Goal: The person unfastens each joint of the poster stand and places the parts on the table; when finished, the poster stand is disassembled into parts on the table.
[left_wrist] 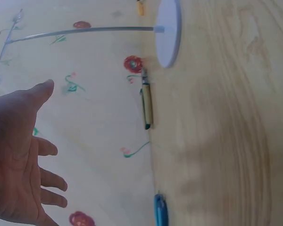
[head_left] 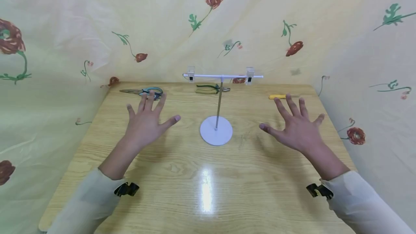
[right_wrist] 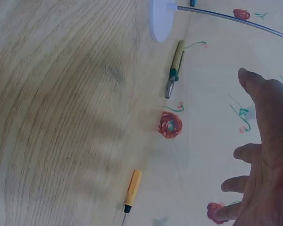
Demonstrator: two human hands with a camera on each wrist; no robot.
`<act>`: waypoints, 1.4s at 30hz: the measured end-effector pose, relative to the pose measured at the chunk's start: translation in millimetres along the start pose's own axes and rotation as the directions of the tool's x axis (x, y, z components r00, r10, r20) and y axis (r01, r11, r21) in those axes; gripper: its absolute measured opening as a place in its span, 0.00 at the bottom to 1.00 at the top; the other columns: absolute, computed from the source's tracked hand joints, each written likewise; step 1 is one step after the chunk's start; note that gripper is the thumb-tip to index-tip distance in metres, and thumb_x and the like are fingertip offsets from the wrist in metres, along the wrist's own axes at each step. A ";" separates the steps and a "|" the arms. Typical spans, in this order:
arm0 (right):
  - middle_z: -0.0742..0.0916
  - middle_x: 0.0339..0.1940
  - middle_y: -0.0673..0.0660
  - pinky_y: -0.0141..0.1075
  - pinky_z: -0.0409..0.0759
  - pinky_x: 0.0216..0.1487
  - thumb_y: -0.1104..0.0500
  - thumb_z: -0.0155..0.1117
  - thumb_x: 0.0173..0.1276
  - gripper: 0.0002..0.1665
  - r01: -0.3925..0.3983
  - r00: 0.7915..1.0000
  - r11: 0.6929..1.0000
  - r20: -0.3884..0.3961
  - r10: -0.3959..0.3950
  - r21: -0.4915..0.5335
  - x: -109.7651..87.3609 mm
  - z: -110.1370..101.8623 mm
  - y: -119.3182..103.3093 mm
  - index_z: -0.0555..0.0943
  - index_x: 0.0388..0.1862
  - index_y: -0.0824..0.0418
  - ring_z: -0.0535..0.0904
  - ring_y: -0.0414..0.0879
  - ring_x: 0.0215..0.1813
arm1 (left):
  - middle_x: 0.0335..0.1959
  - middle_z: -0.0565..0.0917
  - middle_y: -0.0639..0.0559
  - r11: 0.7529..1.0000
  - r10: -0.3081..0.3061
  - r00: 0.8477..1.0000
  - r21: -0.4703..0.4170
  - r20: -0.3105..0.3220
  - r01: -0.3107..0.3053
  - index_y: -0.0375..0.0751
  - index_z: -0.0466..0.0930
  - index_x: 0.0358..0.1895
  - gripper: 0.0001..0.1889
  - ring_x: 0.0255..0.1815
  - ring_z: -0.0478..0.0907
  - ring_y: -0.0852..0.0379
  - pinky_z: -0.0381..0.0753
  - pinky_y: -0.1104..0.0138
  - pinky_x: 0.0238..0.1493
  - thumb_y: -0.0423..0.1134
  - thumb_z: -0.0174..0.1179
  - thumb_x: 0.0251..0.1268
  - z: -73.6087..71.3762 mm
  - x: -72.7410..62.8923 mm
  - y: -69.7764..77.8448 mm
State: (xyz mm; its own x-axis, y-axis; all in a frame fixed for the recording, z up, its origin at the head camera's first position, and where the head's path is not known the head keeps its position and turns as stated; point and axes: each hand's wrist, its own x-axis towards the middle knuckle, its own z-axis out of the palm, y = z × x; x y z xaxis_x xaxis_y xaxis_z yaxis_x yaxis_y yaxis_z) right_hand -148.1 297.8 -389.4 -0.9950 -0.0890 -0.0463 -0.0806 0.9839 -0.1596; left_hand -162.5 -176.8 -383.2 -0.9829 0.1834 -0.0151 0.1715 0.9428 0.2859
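My left hand (head_left: 143, 125) hovers over the left part of the table, fingers spread and palm down, holding nothing. Beyond its fingertips lie long-nose pliers (head_left: 131, 91) with blue handles, partly covered by the fingers in the head view. My right hand (head_left: 299, 129) is likewise spread above the right side, with nothing in it. Just past its fingers lies a screwdriver (head_left: 276, 97) with a yellow handle. Between the hands stands a white T-shaped stand (head_left: 208, 136) with a round base. Behind its pole lie combination pliers (head_left: 207, 91) with green and tan handles.
Two clear clips (head_left: 190, 74) hang on the stand's crossbar (head_left: 208, 76). The wooden table (head_left: 175, 190) ends at a floral cloth (head_left: 162, 21) that rises behind it and at both sides. Dark clip-like pieces (head_left: 126, 189) sit at the sleeve cuffs.
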 end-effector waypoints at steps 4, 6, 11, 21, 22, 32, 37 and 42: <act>0.42 0.96 0.60 0.99 0.31 0.64 0.10 0.50 0.70 0.68 0.010 1.000 1.000 0.003 -0.010 0.015 4.7 3.5 -7.3 0.41 0.96 0.40 0.29 0.73 0.93 | 0.95 0.35 0.39 0.999 0.030 0.999 -0.021 0.023 -0.030 0.57 0.40 0.94 0.56 0.94 0.32 0.30 0.29 0.14 0.78 0.86 0.39 0.74 13.4 4.8 5.7; 0.44 0.97 0.60 0.98 0.31 0.65 0.10 0.50 0.70 0.68 0.020 1.000 1.000 0.000 -0.021 0.023 6.8 5.3 -11.0 0.42 0.96 0.40 0.31 0.73 0.94 | 0.95 0.38 0.39 0.998 0.045 0.999 -0.033 0.031 -0.044 0.56 0.42 0.94 0.56 0.95 0.33 0.30 0.30 0.14 0.79 0.86 0.40 0.74 19.1 7.0 9.1; 0.47 0.97 0.59 0.98 0.32 0.66 0.12 0.52 0.72 0.66 0.065 0.998 0.997 -0.002 -0.065 0.046 10.7 12.2 -20.9 0.44 0.96 0.41 0.34 0.72 0.94 | 0.95 0.41 0.37 0.996 0.068 0.996 -0.059 0.056 -0.065 0.56 0.43 0.94 0.56 0.95 0.34 0.31 0.32 0.16 0.81 0.85 0.42 0.74 29.3 10.4 17.1; 0.56 0.95 0.60 0.92 0.37 0.76 0.20 0.59 0.76 0.63 0.205 0.979 0.971 -0.013 -0.205 0.126 24.0 36.4 -50.8 0.48 0.96 0.47 0.49 0.69 0.94 | 0.94 0.43 0.37 0.987 0.128 0.989 -0.106 0.077 -0.119 0.56 0.44 0.93 0.53 0.95 0.36 0.34 0.38 0.19 0.84 0.83 0.42 0.77 41.4 11.9 31.4; 0.57 0.95 0.60 0.91 0.38 0.77 0.22 0.60 0.77 0.62 0.220 0.975 0.965 -0.019 -0.220 0.139 25.6 38.6 -54.1 0.48 0.95 0.47 0.50 0.69 0.94 | 0.94 0.43 0.37 0.986 0.134 0.988 -0.108 0.074 -0.126 0.56 0.44 0.93 0.53 0.95 0.36 0.33 0.38 0.19 0.84 0.82 0.42 0.78 42.1 11.9 33.1; 0.70 0.89 0.66 0.80 0.53 0.84 0.34 0.70 0.78 0.56 0.370 0.929 0.893 -0.113 -0.353 0.257 38.1 53.9 -84.3 0.57 0.93 0.55 0.70 0.69 0.86 | 0.94 0.46 0.38 0.980 0.166 0.984 -0.126 0.070 -0.156 0.55 0.45 0.93 0.52 0.95 0.39 0.35 0.42 0.20 0.85 0.81 0.42 0.79 49.5 9.6 46.8; 0.72 0.86 0.70 0.74 0.72 0.79 0.37 0.69 0.80 0.54 0.388 0.921 0.861 -0.113 -0.372 0.329 44.3 57.6 -94.0 0.57 0.93 0.55 0.74 0.75 0.81 | 0.94 0.45 0.38 0.978 0.176 0.981 -0.128 0.082 -0.165 0.56 0.44 0.93 0.51 0.96 0.38 0.37 0.42 0.21 0.85 0.81 0.42 0.79 49.4 9.0 52.2; 0.74 0.85 0.70 0.69 0.77 0.77 0.42 0.70 0.82 0.51 0.416 0.908 0.819 -0.128 -0.399 0.396 52.9 61.9 -101.0 0.58 0.92 0.58 0.74 0.73 0.81 | 0.94 0.47 0.37 0.975 0.194 0.978 -0.124 0.077 -0.184 0.55 0.45 0.93 0.51 0.95 0.39 0.35 0.43 0.21 0.85 0.81 0.41 0.80 51.9 9.8 55.7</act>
State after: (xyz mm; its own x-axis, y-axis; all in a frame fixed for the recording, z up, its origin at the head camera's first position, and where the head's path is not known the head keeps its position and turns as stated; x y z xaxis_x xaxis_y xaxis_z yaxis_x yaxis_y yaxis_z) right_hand -189.0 184.1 -436.8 -0.8790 -0.4532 0.1483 -0.4558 0.7073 -0.5403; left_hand -159.1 -108.1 -417.1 -0.9229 0.3837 -0.0329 0.3395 0.8510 0.4005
